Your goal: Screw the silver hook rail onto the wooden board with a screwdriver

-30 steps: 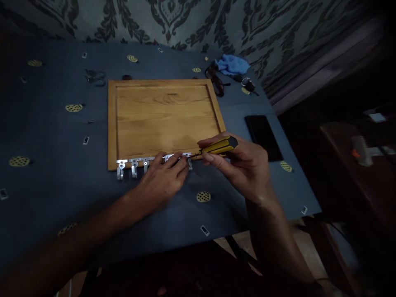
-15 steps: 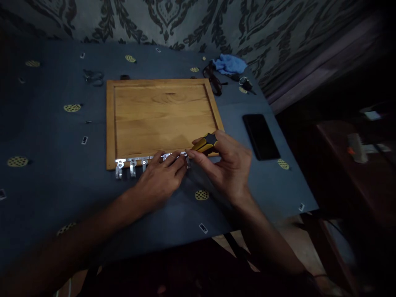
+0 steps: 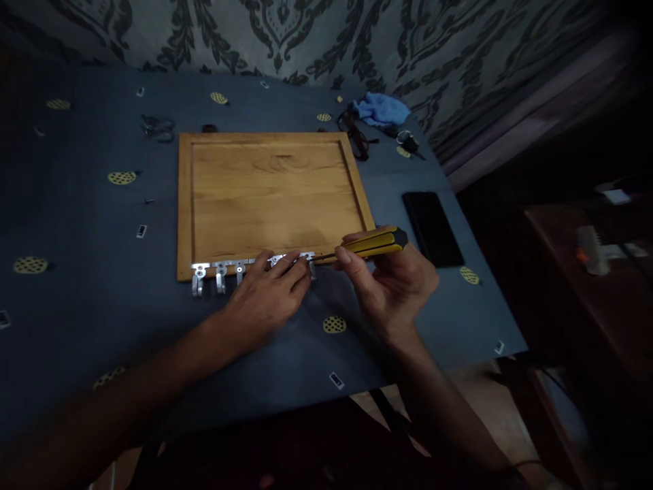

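A wooden framed board lies flat on the table, and a silver metal hook rail runs along its near edge with hooks hanging over the side. My left hand rests over the rail's right half, its bent fingers holding it against the board; the thumb is mostly hidden. Gripped in my right hand is a yellow and black screwdriver, tilted low with its handle to the right. Its thin shaft points left, and the tip is at the rail beside my left fingertips. Whether it sits in a screw I cannot tell.
Right of the board lies a black phone. Behind it are dark glasses, a blue cloth and keys. At the left are a small screw and dark grey items. A patterned wall borders the far side.
My right hand has moved slightly right, and the screwdriver has swung from pointing partly toward me to lying low and sideways, its shaft now visible. My left hand stays on the rail.
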The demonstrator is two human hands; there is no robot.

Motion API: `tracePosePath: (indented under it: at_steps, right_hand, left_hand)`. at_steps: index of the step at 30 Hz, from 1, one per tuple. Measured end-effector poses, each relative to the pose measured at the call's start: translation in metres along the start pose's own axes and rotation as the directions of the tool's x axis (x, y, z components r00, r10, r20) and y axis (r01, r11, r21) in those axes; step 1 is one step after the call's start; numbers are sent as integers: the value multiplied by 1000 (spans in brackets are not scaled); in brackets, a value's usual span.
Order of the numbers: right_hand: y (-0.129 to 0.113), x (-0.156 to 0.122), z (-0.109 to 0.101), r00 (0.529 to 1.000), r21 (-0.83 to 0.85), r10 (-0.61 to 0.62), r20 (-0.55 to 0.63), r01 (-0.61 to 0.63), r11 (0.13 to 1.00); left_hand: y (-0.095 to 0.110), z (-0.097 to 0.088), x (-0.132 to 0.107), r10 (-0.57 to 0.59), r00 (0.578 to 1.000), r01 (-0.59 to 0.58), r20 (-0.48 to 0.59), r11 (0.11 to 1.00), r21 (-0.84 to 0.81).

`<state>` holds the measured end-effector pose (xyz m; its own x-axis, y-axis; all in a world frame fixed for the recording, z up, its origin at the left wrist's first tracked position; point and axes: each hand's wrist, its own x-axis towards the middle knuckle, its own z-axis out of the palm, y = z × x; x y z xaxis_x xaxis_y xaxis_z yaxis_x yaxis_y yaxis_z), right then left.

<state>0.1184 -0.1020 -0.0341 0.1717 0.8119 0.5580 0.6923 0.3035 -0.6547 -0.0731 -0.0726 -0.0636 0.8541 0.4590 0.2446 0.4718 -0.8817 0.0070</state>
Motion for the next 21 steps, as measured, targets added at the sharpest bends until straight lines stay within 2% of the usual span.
tracePosePath:
  at_steps: [5, 8, 13, 17, 21]
  right_hand:
    - [0, -1, 0, 1000, 20, -6, -3, 6, 1000]
    - [0, 1, 0, 999, 28, -12, 34, 11, 1000]
    - [3, 12, -10, 971, 195, 26, 238, -74, 978]
    - [6, 22, -20, 926, 257, -33, 376, -70, 964]
    - [5, 21, -17, 946, 206, -78, 314, 13, 979]
  left_hand:
    - [0, 0, 0, 2, 1000, -2, 17, 1000, -2]
    - [0, 0, 0, 1, 1000, -1, 8, 1000, -3]
    - [-1, 0, 1, 12, 1000, -12, -13, 1000, 0]
    - [-1, -1, 1, 14, 1000, -14, -5, 1000, 2]
    - [-1, -2, 1, 15, 1000, -15, 18, 1000, 0]
